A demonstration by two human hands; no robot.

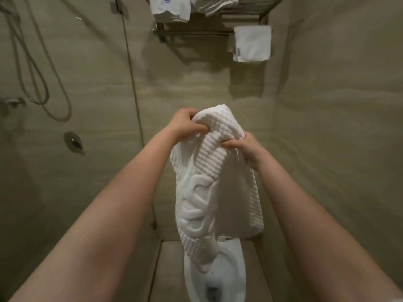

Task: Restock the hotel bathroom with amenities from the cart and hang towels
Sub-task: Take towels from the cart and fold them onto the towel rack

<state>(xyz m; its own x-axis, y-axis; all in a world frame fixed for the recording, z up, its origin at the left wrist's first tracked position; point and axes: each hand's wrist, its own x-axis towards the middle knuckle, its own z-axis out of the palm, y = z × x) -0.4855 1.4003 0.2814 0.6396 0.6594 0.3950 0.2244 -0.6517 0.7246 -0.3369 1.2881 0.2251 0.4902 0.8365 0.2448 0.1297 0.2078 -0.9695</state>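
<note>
A white waffle-textured towel (209, 184) hangs in front of me, bunched at its top and draping down over the toilet. My left hand (185, 125) grips its upper left edge. My right hand (248, 149) pinches the upper right edge a little lower. High on the back wall a metal towel rack (196, 31) carries folded white towels (172, 7) on its shelf. A small white towel (251, 43) hangs from the rack's bar at the right.
An open white toilet bowl (218, 277) sits directly below the towel, between beige ledges. A glass shower partition (130, 68) stands to the left, with a shower hose (37, 62) and a round wall control (73, 141) behind it. A beige wall closes the right side.
</note>
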